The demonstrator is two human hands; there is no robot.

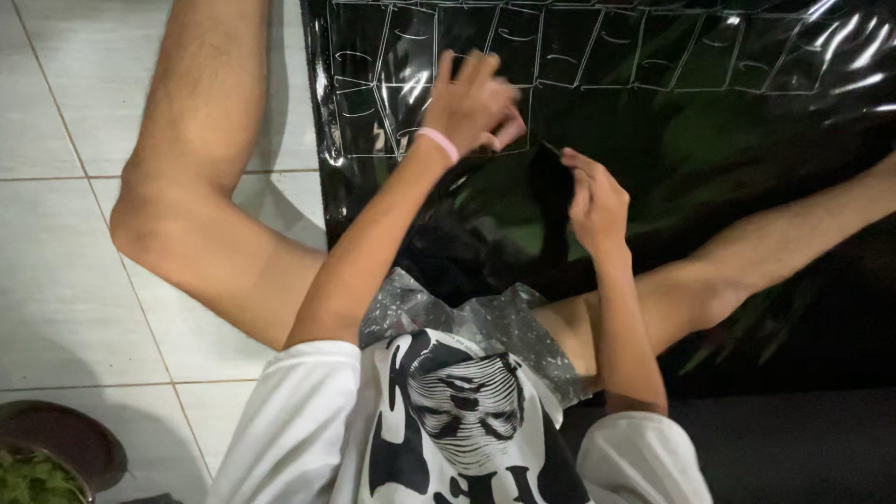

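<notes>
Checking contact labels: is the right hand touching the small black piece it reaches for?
Touching: the head view shows the right hand with fingers against the black piece.

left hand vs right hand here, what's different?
The left hand wears a pink wristband, is raised and motion-blurred over the white-lined part of the black sheet. The right hand is bare, lower, sharper, pinching a small black piece. Both work over the sheet.

Bent legs flank both hands, hemming in the glossy black sheet; bare white floor tiles lie open at left, with a dark bowl of greens near the corner.
</notes>
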